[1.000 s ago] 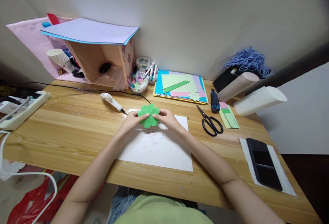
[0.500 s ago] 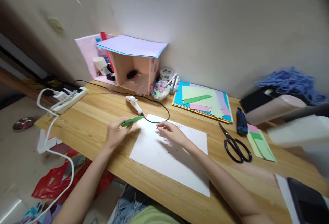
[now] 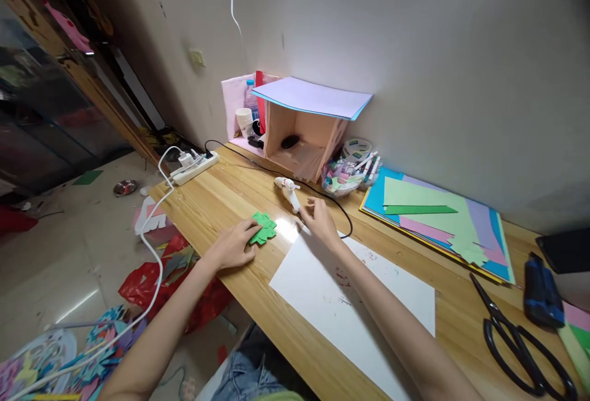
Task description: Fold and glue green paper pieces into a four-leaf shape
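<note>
On the left part of the table, my left hand point(image 3: 236, 242) has its fingers on a green paper cutout point(image 3: 263, 229) with jagged, leaf-like edges, which lies flat or nearly so. My right hand point(image 3: 320, 221) is stretched out over the top corner of a white sheet of paper point(image 3: 318, 275). Its fingers are apart, with the tips at the handle end of a white hot glue gun point(image 3: 288, 192). Whether they touch the handle is hard to tell. The glue gun lies on the wood, trailing a black cord point(image 3: 349, 212).
A cardboard box with a lilac paper roof point(image 3: 318, 97) stands against the wall. Right of it are a tub of markers and scraps point(image 3: 343, 177) and stacked coloured paper point(image 3: 375, 201). Black scissors point(image 3: 511, 333) lie at right. A power strip point(image 3: 196, 169) sits at the left edge.
My left hand has lowered the green cutout to the tabletop, its face now visible. My right hand has moved from above the white sheet to the glue gun's handle. The view has swung left.
</note>
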`<state>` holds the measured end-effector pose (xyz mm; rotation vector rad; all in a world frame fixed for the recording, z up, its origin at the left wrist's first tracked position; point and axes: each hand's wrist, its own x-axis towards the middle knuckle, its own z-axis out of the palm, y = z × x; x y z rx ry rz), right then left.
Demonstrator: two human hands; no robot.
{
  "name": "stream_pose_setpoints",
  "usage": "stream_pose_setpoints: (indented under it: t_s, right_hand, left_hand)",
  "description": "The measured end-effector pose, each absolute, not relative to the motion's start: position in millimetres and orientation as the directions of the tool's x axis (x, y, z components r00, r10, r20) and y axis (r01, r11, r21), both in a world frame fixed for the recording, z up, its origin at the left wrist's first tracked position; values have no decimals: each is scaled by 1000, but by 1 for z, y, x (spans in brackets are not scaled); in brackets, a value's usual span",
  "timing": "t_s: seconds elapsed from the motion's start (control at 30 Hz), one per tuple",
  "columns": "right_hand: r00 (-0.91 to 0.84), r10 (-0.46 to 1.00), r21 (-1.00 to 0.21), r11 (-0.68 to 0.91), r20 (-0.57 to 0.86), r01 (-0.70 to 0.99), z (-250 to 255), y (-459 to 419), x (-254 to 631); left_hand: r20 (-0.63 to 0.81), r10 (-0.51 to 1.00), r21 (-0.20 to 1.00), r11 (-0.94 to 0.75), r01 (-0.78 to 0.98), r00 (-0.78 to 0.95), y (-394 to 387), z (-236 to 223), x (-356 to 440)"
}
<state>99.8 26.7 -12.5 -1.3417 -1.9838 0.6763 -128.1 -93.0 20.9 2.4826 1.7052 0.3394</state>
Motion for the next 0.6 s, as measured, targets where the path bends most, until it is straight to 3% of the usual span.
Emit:
stream_pose_setpoints:
  t_s: [0.17, 0.33, 0.5, 0.6]
  right_hand:
    - [-316, 919, -619, 392, 234, 681, -15, 37, 69]
    - [-339, 904, -572, 428, 261, 700, -18, 44, 53]
    - [-344, 900, -706, 427, 268, 565, -7, 38, 70]
    - [-376, 907, -824, 355, 189, 442, 4, 25, 88]
  left_hand:
    - [100, 964, 298, -265, 917, 246, -96, 18, -124]
    - [166, 969, 242, -221, 945, 184, -94, 5, -106]
    - [232, 971, 263, -118, 958, 55, -87, 0, -96]
    - [232, 972, 267, -108, 958, 45, -79, 1, -97]
